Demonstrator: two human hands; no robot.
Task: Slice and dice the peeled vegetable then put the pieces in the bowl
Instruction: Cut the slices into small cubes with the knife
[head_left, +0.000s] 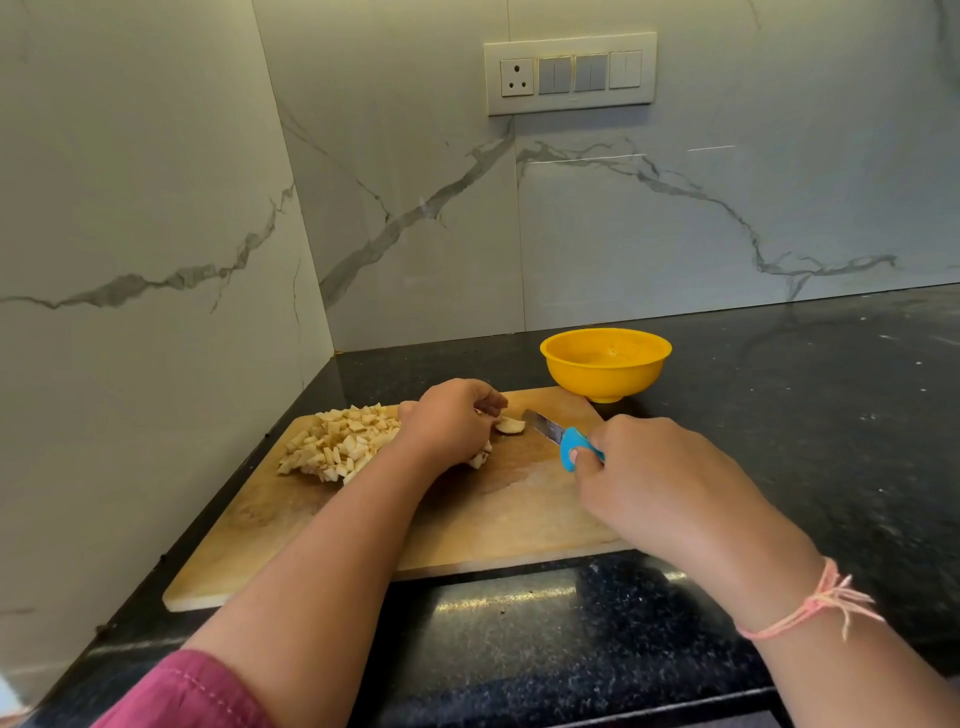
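**Position of the work.** The last piece (510, 427) of the peeled vegetable lay on the cutting board (493, 525), near its far edge. The pile of diced pieces (337, 441) sat on the left part of the same board. The yellow bowl (605, 382) stood on the counter (779, 415) just beyond the board's far right corner and showed no pieces inside.

**Grip.** The left hand (452, 421) was curled over the last piece, with its fingertips holding the piece down. The right hand (649, 478) was wrapped round the blue handle of the knife (548, 430). The blade pointed at the piece and stood just beside it.

**Handling.** The cut flesh looked pale, firm and probably moist, so the small piece was likely to slide or roll under the blade. It should be held flat side down, with the fingertips tucked back from the edge. The dice were light and loose. They would best be gathered by scooping, or scraped off the board into the bowl.

**Not visible.**
- The left thumb and the part of the piece under the fingers were covered.
- Contact between the blade and the board could not be determined.
- A few pieces lay half hidden beneath the left palm.
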